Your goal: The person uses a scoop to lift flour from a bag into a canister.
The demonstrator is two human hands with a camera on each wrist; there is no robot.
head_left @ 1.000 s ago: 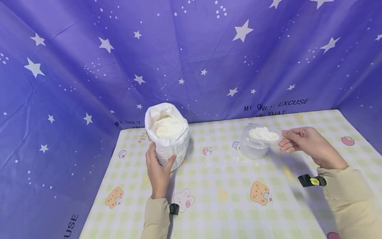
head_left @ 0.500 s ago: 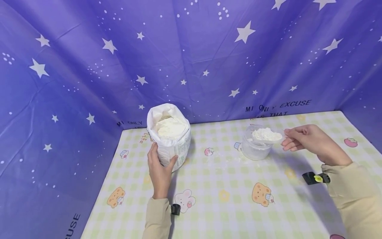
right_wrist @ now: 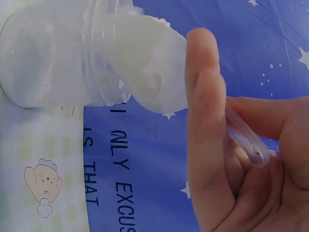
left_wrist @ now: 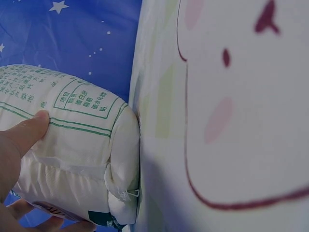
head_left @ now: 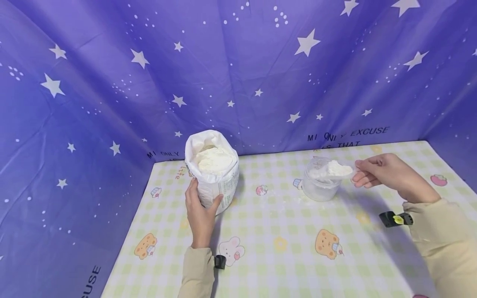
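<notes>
A white bag of flour (head_left: 220,188) with green print stands at the back left, its top rolled wide and a pale heap of flour (head_left: 214,160) inside. My left hand (head_left: 201,213) grips its near side, thumb on the front and fingers round the left. On the right, my right hand (head_left: 387,176) pinches the thin handle (right_wrist: 248,137) of a clear plastic scoop (right_wrist: 161,72). The scoop's bowl overlaps the mouth of a clear plastic jar (head_left: 320,190), tilted toward it, with white flour (head_left: 339,169) still heaped near the handle end.
Both stand on a green-and-white checked tablecloth (head_left: 279,273) with cartoon prints. A dusting of flour (head_left: 287,200) lies left of the jar. Purple star-patterned cloth (head_left: 261,62) rises right behind the table and along its sides.
Flour has slid off the scoop's front into the jar, so the heap on it is smaller. The scoop tilts more. The left hand keeps its grip on the bag.
</notes>
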